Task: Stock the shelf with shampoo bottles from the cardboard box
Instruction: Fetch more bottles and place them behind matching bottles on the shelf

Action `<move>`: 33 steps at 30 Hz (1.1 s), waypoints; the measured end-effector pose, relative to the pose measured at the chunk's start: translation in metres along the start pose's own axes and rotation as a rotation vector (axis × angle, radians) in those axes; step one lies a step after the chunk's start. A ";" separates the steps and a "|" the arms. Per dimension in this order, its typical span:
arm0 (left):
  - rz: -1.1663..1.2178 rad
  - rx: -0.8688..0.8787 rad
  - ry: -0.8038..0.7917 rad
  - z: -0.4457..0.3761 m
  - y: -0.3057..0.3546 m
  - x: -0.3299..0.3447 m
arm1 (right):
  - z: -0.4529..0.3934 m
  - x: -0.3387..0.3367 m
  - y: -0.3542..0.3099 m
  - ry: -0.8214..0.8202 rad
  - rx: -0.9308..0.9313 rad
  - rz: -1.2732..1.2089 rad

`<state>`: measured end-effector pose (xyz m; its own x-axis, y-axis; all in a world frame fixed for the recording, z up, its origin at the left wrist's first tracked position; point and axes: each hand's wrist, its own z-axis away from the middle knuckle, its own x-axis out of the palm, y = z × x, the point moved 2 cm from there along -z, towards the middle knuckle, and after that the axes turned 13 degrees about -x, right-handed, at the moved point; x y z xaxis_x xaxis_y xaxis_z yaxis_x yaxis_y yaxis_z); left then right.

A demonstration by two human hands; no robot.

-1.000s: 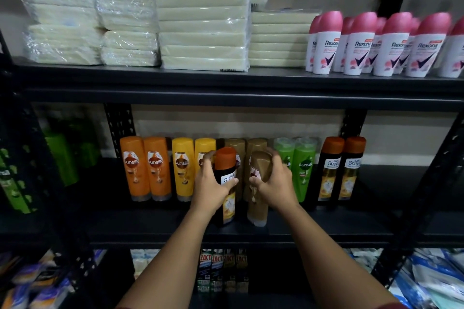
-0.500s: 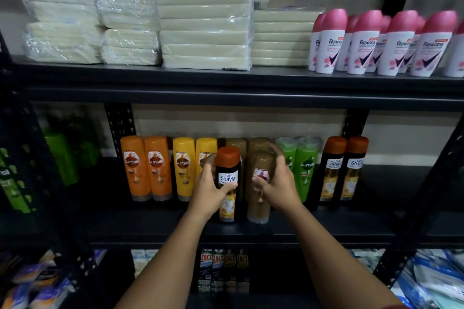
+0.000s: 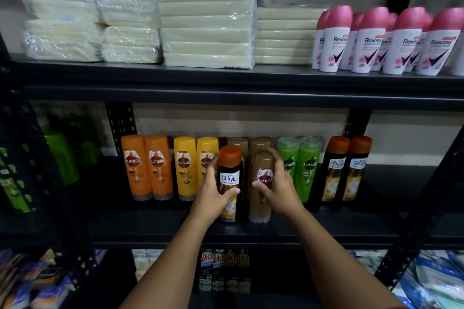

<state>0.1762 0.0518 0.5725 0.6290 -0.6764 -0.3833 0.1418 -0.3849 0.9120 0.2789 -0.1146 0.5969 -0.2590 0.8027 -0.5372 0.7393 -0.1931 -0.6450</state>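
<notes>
Far left at nine o'clock, green bottles (image 3: 60, 155) sit in shadow. Along the middle shelf (image 3: 150, 223), two orange Sunsilk bottles (image 3: 148, 168) stand upright, then two yellow Sunsilk bottles (image 3: 187, 168) just beside them. Now the action, dead centre: the left hand (image 3: 213, 195) wraps the dark Safi Shayla bottle (image 3: 229, 178), thumb across its front below the label, fingers curled round its nine o'clock side. That bottle stands upright on the shelf, orange cap up. Touching distance at its three o'clock, the brown Sunsilk bottle (image 3: 261, 183) stands cap-down, and the right hand (image 3: 281, 188) cups it loosely from the three o'clock side, thumb at the label, fingers spread and only lightly bent; whether they press the bottle I cannot tell. Two more brown bottles (image 3: 247, 143) stand behind at twelve o'clock. Onward right: two green Sunsilk bottles (image 3: 305, 165), then two more Safi Shayla bottles (image 3: 347, 168). Up at one o'clock, pink-capped Rexona deodorants (image 3: 376, 40); at eleven, wrapped cream packs (image 3: 206, 25).
</notes>
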 end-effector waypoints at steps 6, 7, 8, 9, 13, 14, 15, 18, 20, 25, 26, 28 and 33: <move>0.015 -0.012 0.007 0.001 -0.002 0.001 | 0.004 -0.001 -0.003 0.002 -0.030 -0.027; 0.024 -0.011 -0.005 0.002 -0.004 0.001 | 0.007 0.000 -0.002 0.004 -0.021 -0.048; 0.027 -0.012 -0.019 0.004 -0.007 0.002 | 0.011 0.002 -0.001 0.006 -0.010 -0.060; 0.018 -0.014 -0.030 0.005 -0.010 0.004 | 0.015 0.004 0.000 0.007 0.002 -0.060; -0.032 -0.062 -0.047 0.011 -0.029 0.012 | 0.029 0.014 0.007 0.020 0.032 -0.022; -0.038 -0.073 -0.043 0.010 -0.033 0.014 | 0.030 0.015 0.008 0.029 0.041 -0.009; -0.046 -0.083 -0.037 0.009 -0.037 0.016 | 0.031 0.016 0.009 0.040 0.051 0.001; -0.065 -0.105 -0.032 0.003 -0.041 0.019 | 0.030 0.017 0.011 0.056 0.052 0.010; -0.075 -0.113 -0.033 -0.001 -0.042 0.021 | 0.029 0.017 0.012 0.046 0.052 -0.001; -0.078 -0.119 -0.004 -0.004 -0.044 0.026 | 0.024 0.020 0.015 0.048 0.085 -0.026; -0.080 -0.118 -0.002 -0.005 -0.044 0.026 | 0.023 0.020 0.016 0.048 0.092 -0.025; -0.079 -0.120 -0.006 -0.006 -0.044 0.027 | 0.023 0.021 0.017 0.048 0.103 -0.018; -0.083 -0.120 -0.003 -0.007 -0.042 0.027 | 0.022 0.023 0.020 0.062 0.110 -0.025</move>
<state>0.1927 0.0539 0.5248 0.6090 -0.6475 -0.4582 0.2839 -0.3614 0.8881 0.2748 -0.1126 0.5599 -0.2351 0.8405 -0.4881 0.6594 -0.2310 -0.7154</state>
